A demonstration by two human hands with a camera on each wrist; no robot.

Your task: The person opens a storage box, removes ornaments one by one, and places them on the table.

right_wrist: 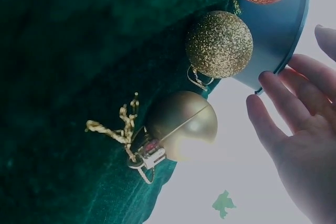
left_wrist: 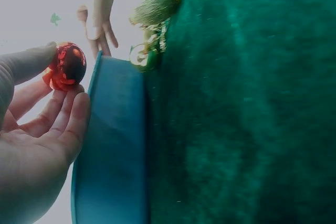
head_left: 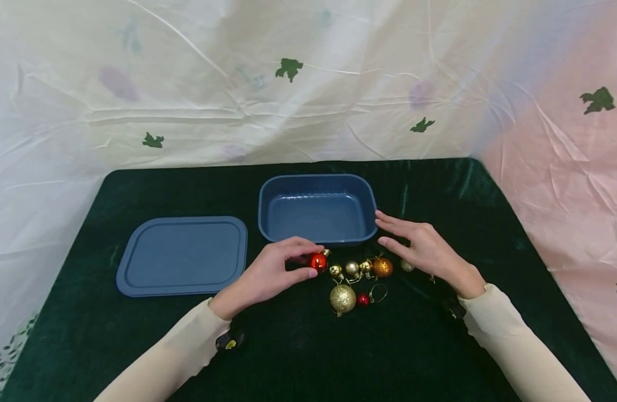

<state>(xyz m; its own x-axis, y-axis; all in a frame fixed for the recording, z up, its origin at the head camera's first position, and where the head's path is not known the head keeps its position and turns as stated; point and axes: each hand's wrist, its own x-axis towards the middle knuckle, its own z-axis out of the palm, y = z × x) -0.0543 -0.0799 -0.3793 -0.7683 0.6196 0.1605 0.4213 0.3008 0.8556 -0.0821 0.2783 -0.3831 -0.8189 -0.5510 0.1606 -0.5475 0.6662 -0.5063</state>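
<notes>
Between thumb and fingers my left hand pinches a shiny red bauble, just in front of the blue box. The left wrist view shows the same red bauble raised beside the box wall. My right hand has its fingers extended, fingertips right at the box's right rim. Under and beside it lie small baubles: an orange one, several gold ones, and a large glittery gold bauble with a small red bauble next to it. In the right wrist view a matte gold bauble lies near the palm.
A blue lid lies flat left of the box. Dark green velvet cloth covers the table. Pale patterned fabric hangs behind it, with pink fabric on the right.
</notes>
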